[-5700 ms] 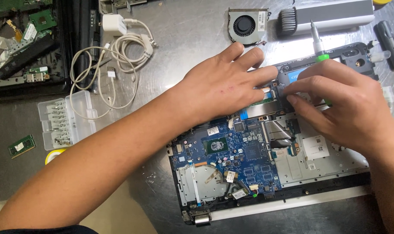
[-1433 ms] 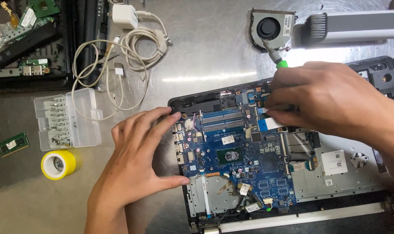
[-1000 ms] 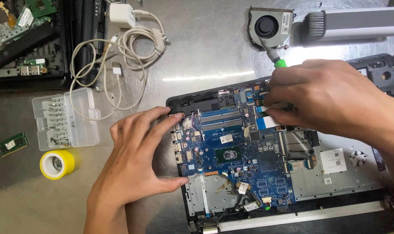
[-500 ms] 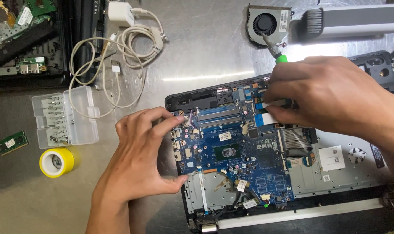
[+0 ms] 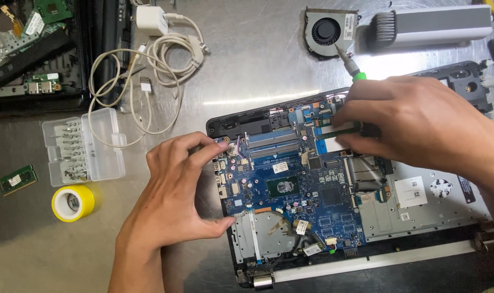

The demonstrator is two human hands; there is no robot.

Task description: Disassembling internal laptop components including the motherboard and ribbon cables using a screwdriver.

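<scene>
The left hand (image 5: 173, 190) lies spread on the open laptop's (image 5: 420, 211) left edge, beside the blue motherboard (image 5: 290, 195). The right hand (image 5: 415, 119) pinches a green-tipped screwdriver (image 5: 349, 61) over a memory stick (image 5: 339, 130). Bare steel worktop (image 5: 258, 65) lies beyond; yellow tape (image 5: 73, 203) sits near its left edge.

Steel tabletop (image 5: 268, 59) — bright glare

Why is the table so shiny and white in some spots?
In the head view, overhead light bounces off the grey metal table, leaving a bright glare streak above the opened black laptop with its blue circuit board and a white patch beside the round black cooling fan; the left hand casts a soft shadow; everything looks sharp, hardly blurred.
</scene>
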